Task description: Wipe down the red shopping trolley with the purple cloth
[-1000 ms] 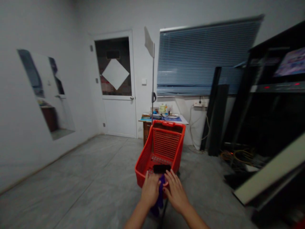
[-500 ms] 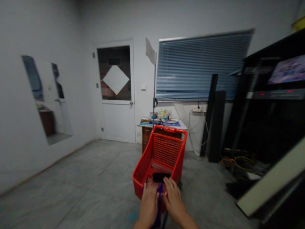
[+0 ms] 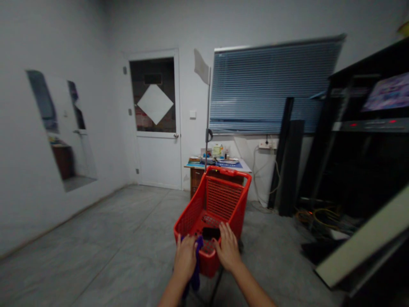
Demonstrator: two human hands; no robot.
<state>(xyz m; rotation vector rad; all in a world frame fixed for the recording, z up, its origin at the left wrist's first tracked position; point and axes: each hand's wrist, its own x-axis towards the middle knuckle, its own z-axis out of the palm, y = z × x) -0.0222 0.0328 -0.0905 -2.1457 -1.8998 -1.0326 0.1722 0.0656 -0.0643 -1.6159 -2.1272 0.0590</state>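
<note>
A red plastic shopping cart [image 3: 209,265] with mesh sides stands in front of me. My left hand [image 3: 185,258] is at its near left corner, fingers bent over a purple cloth [image 3: 195,275] that hangs down outside the cart. Over the near right part of the rim lies my right hand [image 3: 228,249], its fingers stretched forward and thumb apart, with nothing seen in it. A dark flat object [image 3: 211,233] sits inside the basket just ahead of my hands; its kind is unclear.
Behind the cart stands a desk [image 3: 246,167] with papers and small items. A flag on a pole [image 3: 201,68] rises beside the cart. At right are a black rack [image 3: 361,170], loose cables [image 3: 326,217] and a leaning pale board [image 3: 361,243]. A white door [image 3: 158,164] is ahead left.
My hands have moved apart: the left went left with the purple cloth, the right slightly forward. More of the cart's near rim shows between them.
</note>
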